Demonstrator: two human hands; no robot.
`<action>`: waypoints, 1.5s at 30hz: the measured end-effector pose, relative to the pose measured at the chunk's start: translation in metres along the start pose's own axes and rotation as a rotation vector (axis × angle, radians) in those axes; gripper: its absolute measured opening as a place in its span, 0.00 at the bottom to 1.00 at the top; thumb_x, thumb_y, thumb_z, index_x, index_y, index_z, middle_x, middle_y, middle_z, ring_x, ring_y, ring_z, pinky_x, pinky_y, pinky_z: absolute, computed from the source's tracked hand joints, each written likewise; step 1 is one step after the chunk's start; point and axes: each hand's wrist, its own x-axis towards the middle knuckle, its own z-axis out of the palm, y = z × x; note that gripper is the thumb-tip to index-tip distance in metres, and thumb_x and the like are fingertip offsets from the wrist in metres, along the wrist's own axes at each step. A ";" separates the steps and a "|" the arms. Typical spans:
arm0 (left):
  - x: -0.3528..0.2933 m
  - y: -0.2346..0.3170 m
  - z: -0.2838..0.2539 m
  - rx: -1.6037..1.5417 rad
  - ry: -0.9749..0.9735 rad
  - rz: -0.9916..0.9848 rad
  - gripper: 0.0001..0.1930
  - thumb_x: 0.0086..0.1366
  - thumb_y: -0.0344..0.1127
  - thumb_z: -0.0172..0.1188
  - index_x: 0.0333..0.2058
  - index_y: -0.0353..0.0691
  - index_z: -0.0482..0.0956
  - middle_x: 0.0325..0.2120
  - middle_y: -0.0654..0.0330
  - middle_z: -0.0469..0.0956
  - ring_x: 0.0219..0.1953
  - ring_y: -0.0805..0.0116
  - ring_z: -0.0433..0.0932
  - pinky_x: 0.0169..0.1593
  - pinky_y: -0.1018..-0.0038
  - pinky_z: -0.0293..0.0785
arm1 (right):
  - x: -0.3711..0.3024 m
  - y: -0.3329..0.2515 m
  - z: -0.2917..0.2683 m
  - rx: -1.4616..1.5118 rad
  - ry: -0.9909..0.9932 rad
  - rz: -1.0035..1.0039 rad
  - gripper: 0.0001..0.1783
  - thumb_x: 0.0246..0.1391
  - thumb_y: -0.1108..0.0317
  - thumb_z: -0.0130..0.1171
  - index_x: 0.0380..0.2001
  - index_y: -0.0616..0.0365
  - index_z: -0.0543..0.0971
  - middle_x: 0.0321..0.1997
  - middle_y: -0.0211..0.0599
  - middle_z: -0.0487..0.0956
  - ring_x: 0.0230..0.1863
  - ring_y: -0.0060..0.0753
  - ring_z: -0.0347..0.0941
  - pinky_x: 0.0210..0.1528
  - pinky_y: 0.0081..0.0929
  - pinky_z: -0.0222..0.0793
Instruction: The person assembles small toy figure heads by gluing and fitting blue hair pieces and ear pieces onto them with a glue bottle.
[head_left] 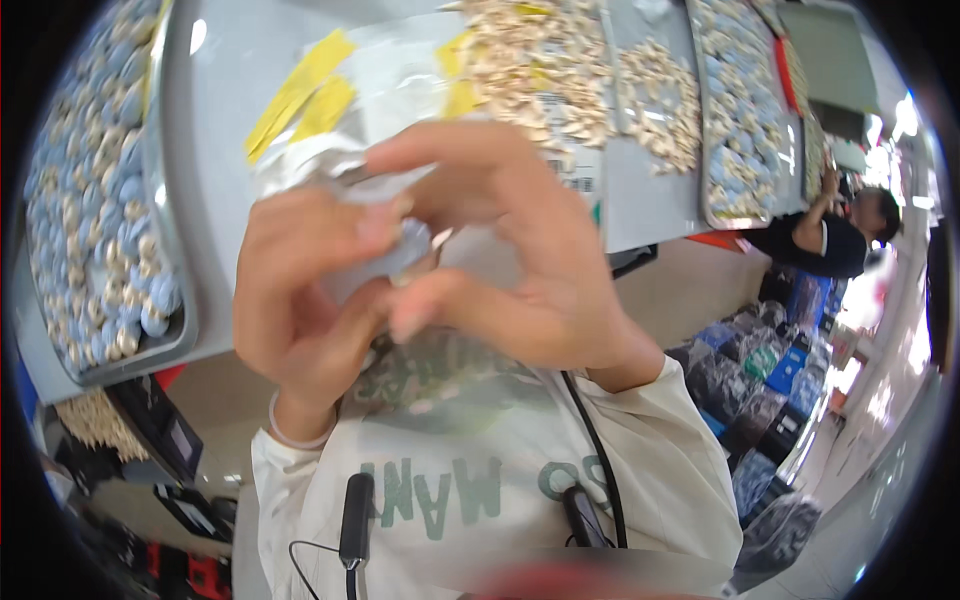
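In front of my chest, both hands are raised close together. My left hand [310, 285] is closed in a pinch, with a small rounded blue-grey piece [408, 248] between thumb and fingers. My right hand [530, 255] curves toward it from the other side, its thumb and fingertips around a small pale beige piece [438, 243] that meets the blue-grey one. Motion blurs the fingertips, so how the two pieces fit together cannot be made out. Just beyond the hands lies a whitish plastic sheet or bag [400, 85] with yellow tape strips [300, 95].
A metal tray [180, 300] of blue-and-cream pieces stands at left; a similar tray [708, 150] is at right. Many small beige pieces [540, 70] are heaped on the far table. Wrapped bundles [750, 370] and another person [825, 235] are farther right. A black cable [595, 430] hangs down my front.
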 end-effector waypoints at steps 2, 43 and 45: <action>0.002 0.006 0.003 0.140 -0.102 0.098 0.19 0.39 0.25 0.64 0.34 0.34 0.71 0.32 0.55 0.73 0.31 0.63 0.69 0.36 0.74 0.65 | -0.005 -0.001 -0.005 0.148 0.012 0.136 0.23 0.33 0.68 0.64 0.38 0.57 0.71 0.27 0.34 0.73 0.26 0.25 0.69 0.28 0.19 0.65; 0.015 0.029 -0.137 1.163 -0.108 -0.419 0.26 0.61 0.54 0.38 0.54 0.46 0.58 0.55 0.58 0.54 0.57 0.62 0.54 0.58 0.65 0.52 | -0.003 0.005 -0.187 -1.258 0.440 -0.110 0.12 0.44 0.67 0.54 0.34 0.58 0.74 0.35 0.36 0.73 0.38 0.33 0.68 0.42 0.25 0.61; 0.009 0.027 -0.126 1.268 -0.410 -0.256 0.26 0.61 0.54 0.37 0.55 0.48 0.58 0.56 0.57 0.52 0.60 0.61 0.48 0.59 0.62 0.47 | 0.008 0.013 -0.163 -1.051 0.299 -0.064 0.10 0.40 0.70 0.56 0.30 0.60 0.75 0.30 0.36 0.74 0.32 0.34 0.70 0.38 0.25 0.63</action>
